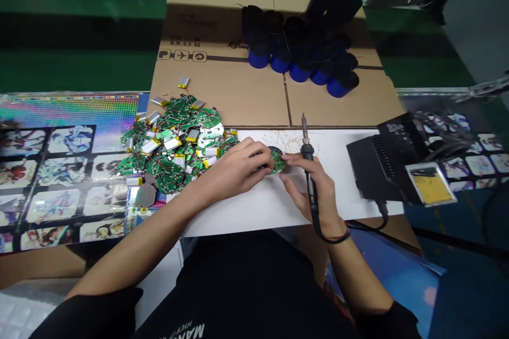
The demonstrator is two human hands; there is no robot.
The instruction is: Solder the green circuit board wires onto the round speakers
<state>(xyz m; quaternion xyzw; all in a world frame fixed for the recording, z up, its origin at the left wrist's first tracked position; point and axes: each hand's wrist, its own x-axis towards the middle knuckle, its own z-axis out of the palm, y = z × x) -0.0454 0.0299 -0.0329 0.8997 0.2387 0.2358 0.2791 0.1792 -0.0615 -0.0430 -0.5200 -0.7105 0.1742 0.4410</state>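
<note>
My left hand (pixel 234 167) grips a small round green circuit board (pixel 278 162) by its edge, with a dark round part (pixel 273 149) showing just behind it. My right hand (pixel 312 185) holds a black soldering iron (pixel 307 152) like a pen, its metal tip (pixel 304 123) pointing up and away from the board. The right fingertips reach close to the board's edge. Both hands rest over a white work board (pixel 338 201) marked with scorch lines. To the left lies a heap of green circuit boards (pixel 170 151) wired to small silver and yellow pouch batteries (pixel 151 145).
Black-and-blue cylinders (pixel 302 58) stand in a cluster on a flattened cardboard box (pixel 222 85) ahead. A black soldering station (pixel 382 159) and a yellow sponge tray (pixel 431 185) sit to the right. A printed picture mat (pixel 59 185) lies on the left.
</note>
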